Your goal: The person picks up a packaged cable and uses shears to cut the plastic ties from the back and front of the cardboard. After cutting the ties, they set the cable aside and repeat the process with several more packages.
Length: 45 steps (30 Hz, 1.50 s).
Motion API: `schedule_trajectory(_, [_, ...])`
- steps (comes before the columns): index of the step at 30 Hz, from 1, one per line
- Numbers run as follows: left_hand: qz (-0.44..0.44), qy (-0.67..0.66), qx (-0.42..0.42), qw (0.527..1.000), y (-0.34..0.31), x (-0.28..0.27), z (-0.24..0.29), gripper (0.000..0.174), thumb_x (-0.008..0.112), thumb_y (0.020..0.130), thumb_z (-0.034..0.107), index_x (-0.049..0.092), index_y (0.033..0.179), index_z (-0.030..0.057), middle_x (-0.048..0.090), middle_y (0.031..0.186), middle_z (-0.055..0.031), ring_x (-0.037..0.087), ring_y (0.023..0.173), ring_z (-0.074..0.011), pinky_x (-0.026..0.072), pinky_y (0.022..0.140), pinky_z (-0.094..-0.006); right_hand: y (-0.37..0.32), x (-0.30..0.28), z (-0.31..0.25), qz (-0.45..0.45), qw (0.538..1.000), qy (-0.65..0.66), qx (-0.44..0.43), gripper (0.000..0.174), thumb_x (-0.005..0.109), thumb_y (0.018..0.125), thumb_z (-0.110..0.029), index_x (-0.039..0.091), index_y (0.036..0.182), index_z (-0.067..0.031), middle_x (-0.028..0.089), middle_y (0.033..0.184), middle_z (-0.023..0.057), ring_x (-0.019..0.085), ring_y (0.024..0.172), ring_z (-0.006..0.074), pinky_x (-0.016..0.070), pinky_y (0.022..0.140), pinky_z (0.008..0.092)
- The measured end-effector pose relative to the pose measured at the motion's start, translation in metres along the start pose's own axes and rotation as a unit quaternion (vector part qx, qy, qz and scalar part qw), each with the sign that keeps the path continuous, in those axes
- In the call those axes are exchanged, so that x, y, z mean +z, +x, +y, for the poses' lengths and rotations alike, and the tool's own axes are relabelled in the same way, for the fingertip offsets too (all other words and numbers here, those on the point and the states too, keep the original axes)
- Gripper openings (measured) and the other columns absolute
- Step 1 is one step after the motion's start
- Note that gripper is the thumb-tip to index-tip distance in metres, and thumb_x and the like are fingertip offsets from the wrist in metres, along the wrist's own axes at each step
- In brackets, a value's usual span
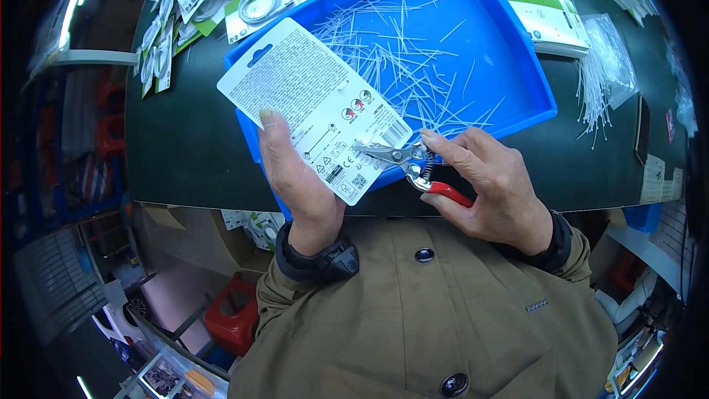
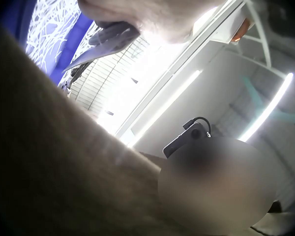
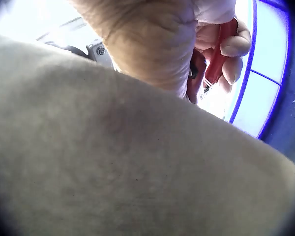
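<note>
A printed white card (image 1: 295, 81) with a hang hole is held tilted by the left hand (image 1: 299, 181), its thumb on the card's face and the fingers hidden behind. The right hand (image 1: 491, 185) grips red-handled snips (image 1: 449, 193), their metal blades lying over the lower right part of the card. Whether the blades touch the card cannot be told. In the right wrist view the fingers of the right hand (image 3: 152, 44) curl round the red handles (image 3: 217, 59). The left wrist view shows part of the left hand (image 2: 147, 14) close up.
Behind the card stands a blue tray (image 1: 546, 96) with many thin white strips (image 1: 399, 66). Carded cables (image 1: 260, 6) are piled at the back left. A stack of cards (image 1: 543, 18), a bundle of white ties (image 1: 593, 89) and a dark flat object (image 1: 642, 129) lie on the right.
</note>
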<state>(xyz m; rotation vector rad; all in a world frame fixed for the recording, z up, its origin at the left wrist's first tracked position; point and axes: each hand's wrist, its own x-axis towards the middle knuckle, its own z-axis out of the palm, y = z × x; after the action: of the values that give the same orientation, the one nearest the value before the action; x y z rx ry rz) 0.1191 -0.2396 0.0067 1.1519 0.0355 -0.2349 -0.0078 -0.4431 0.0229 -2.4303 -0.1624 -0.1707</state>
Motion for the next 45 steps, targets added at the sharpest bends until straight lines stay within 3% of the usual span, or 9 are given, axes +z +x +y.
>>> schedule_trajectory(16, [-0.005, 0.001, -0.022, 1.0, -0.006, 0.005, -0.008, 0.059, 0.04, 0.116, 0.043, 0.044, 0.154, -0.0013, 0.064, 0.14, -0.019, 0.07, 0.12, -0.0271, 0.0583, 0.1, -0.0411, -0.023, 0.015, 0.001, 0.026, 0.998, 0.049, 0.018, 0.079, 0.09, 0.079, -0.013, 0.057, 0.15, -0.0074, 0.057, 0.086, 0.0092, 0.061, 0.073, 0.026, 0.0519, 0.061, 0.0408])
schedule_trajectory(23, [-0.135, 0.041, -0.022, 0.99, 0.0, -0.015, 0.004, 0.043, 0.061, 0.111, 0.014, 0.049, 0.148, -0.0034, 0.064, 0.139, -0.0163, 0.064, 0.126, -0.0208, 0.0479, 0.112, -0.0383, -0.03, 0.003, 0.004, 0.062, 0.988, 0.135, 0.046, 0.071, 0.09, 0.077, -0.006, 0.064, 0.143, -0.0072, 0.065, 0.093, 0.0115, 0.068, 0.076, 0.0241, 0.0562, 0.066, 0.0375])
schedule_trajectory(26, [-0.158, 0.054, 0.022, 0.986, 0.008, -0.031, 0.026, 0.041, 0.062, 0.11, 0.012, 0.051, 0.147, -0.0041, 0.065, 0.14, -0.0164, 0.064, 0.125, -0.0219, 0.0477, 0.111, -0.0391, -0.022, -0.018, 0.003, 0.083, 0.985, 0.141, 0.051, 0.075, 0.091, 0.074, -0.003, 0.065, 0.144, -0.0076, 0.064, 0.092, 0.0101, 0.065, 0.073, 0.0214, 0.0543, 0.064, 0.0329])
schedule_trajectory(30, [0.046, -0.035, 0.036, 0.998, 0.015, -0.033, 0.055, 0.039, 0.052, 0.115, 0.023, 0.056, 0.145, -0.0012, 0.069, 0.135, -0.0162, 0.066, 0.124, -0.0251, 0.0476, 0.11, -0.0417, -0.001, -0.027, 0.003, 0.11, 0.987, 0.114, -0.006, 0.077, 0.092, 0.073, -0.002, 0.066, 0.145, -0.0088, 0.066, 0.095, 0.0102, 0.064, 0.073, 0.0204, 0.0536, 0.063, 0.0321])
schedule_trajectory(31, [0.064, -0.117, 0.03, 0.991, 0.019, -0.034, 0.061, 0.036, 0.049, 0.116, 0.032, 0.063, 0.13, 0.0022, 0.071, 0.109, -0.0129, 0.067, 0.106, -0.0248, 0.0503, 0.099, -0.0421, 0.004, -0.029, 0.0, 0.094, 0.99, 0.101, -0.023, 0.079, 0.091, 0.072, -0.003, 0.065, 0.146, -0.0092, 0.065, 0.094, 0.0103, 0.063, 0.072, 0.0222, 0.053, 0.063, 0.0336])
schedule_trajectory(32, [-0.246, -0.177, 0.03, 0.952, 0.036, -0.064, 0.057, 0.037, 0.046, 0.115, 0.039, 0.062, 0.106, 0.0069, 0.059, 0.083, -0.006, 0.057, 0.084, -0.0207, 0.0482, 0.085, -0.0391, 0.01, -0.029, -0.005, 0.072, 0.992, 0.096, -0.041, 0.079, 0.091, 0.072, -0.003, 0.065, 0.146, -0.0091, 0.065, 0.094, 0.0104, 0.063, 0.073, 0.0233, 0.0527, 0.063, 0.0346])
schedule_trajectory(34, [-0.356, -0.216, 0.04, 0.908, 0.055, -0.083, 0.052, 0.045, 0.039, 0.116, 0.045, 0.053, 0.088, 0.012, 0.045, 0.072, -0.0015, 0.044, 0.074, -0.0172, 0.0434, 0.077, -0.0367, 0.019, -0.027, -0.015, 0.028, 0.994, 0.083, -0.071, 0.079, 0.09, 0.071, -0.003, 0.064, 0.146, -0.009, 0.063, 0.092, 0.0105, 0.062, 0.073, 0.0256, 0.0521, 0.063, 0.0366])
schedule_trajectory(39, [-0.45, -0.283, -0.003, 0.847, 0.065, -0.086, 0.055, 0.065, 0.018, 0.118, 0.056, 0.053, 0.083, 0.0129, 0.048, 0.071, -0.0005, 0.045, 0.073, -0.0171, 0.0469, 0.079, -0.0373, 0.035, -0.016, -0.033, -0.11, 0.985, 0.068, -0.116, 0.087, 0.091, 0.065, -0.005, 0.063, 0.148, -0.0106, 0.063, 0.095, 0.0116, 0.062, 0.079, 0.0284, 0.0518, 0.068, 0.0409])
schedule_trajectory(45, [-0.492, -0.271, -0.013, 0.827, 0.067, -0.084, 0.053, 0.063, 0.017, 0.12, 0.049, 0.05, 0.079, 0.0133, 0.047, 0.069, -0.0012, 0.042, 0.072, -0.0168, 0.0458, 0.08, -0.0376, 0.05, -0.004, -0.044, -0.131, 0.98, 0.075, -0.13, 0.087, 0.091, 0.068, -0.008, 0.061, 0.149, -0.0126, 0.06, 0.094, 0.011, 0.061, 0.078, 0.0284, 0.051, 0.067, 0.0419])
